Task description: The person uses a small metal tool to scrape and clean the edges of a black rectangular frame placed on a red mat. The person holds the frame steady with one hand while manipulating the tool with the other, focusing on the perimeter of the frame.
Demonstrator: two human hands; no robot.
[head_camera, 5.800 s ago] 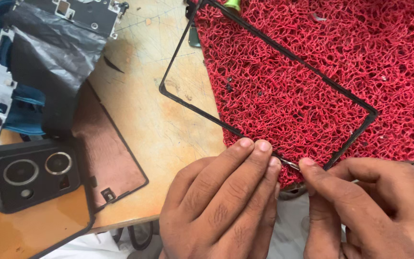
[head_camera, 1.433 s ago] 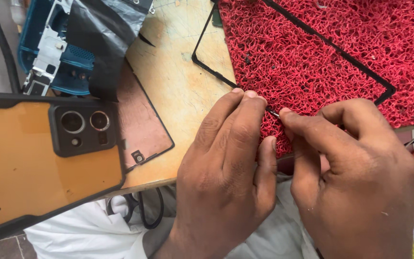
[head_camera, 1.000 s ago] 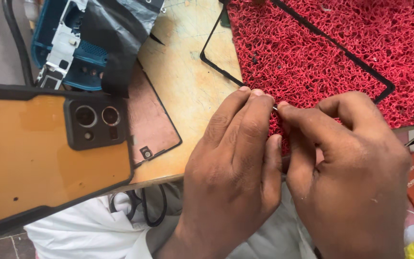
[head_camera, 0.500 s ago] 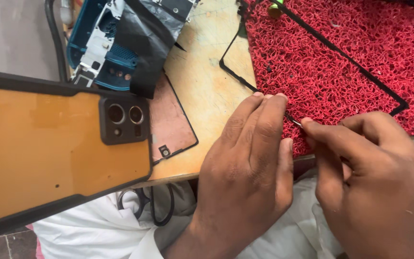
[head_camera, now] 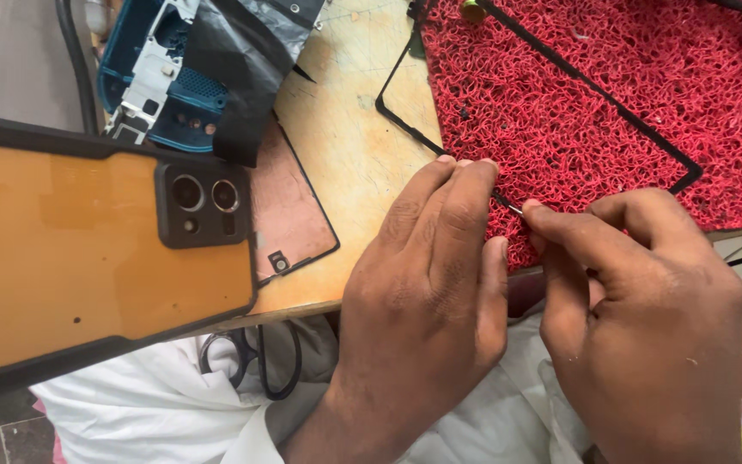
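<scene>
Frame (head_camera: 560,103) lies on mat (head_camera: 646,69) (phone (head_camera: 88,249) left) — both on table (head_camera: 345,146).

2 hands: left hand (head_camera: 427,292) and right hand (head_camera: 646,318). 1 thin black frame (head_camera: 560,64), 1 red mat (head_camera: 611,103), 1 orange phone (head_camera: 79,258) with 2 lenses (head_camera: 206,194), 1 blue housing (head_camera: 173,77), 1 copper plate (head_camera: 289,215), 1 scissors (head_camera: 255,357).

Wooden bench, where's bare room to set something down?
Bare wood shows between the copper-coloured plate and the red mat. The mat inside the thin black frame is open. Crowded left: orange-backed phone, blue housing.
</scene>
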